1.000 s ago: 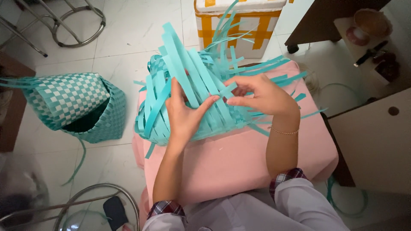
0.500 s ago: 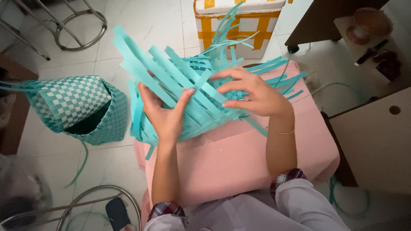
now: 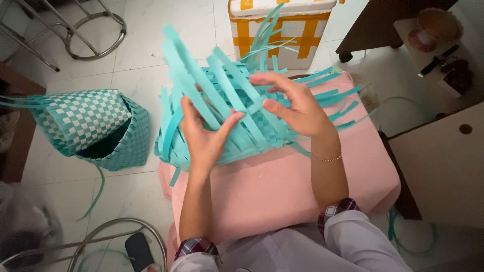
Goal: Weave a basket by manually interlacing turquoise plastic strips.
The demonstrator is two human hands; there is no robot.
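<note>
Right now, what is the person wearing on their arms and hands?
Both hands are bare, no gloves or rings that I can see. The right hand has a thin gold bracelet at the wrist. White sleeves are rolled up near the elbows, showing red plaid cuffs.

Pink padded desk (image 3: 282,201) carries half-woven teal strip basket (image 3: 242,126), tilted on its top. White tiled floor (image 3: 151,55) carries finished teal-and-white checked basket (image 3: 96,128), lying on side, and yellow-taped white box (image 3: 282,30).

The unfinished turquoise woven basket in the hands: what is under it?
Under the unfinished turquoise basket is a pink cushioned surface, on which it rests. The basket and both hands cover the part directly beneath.
</note>
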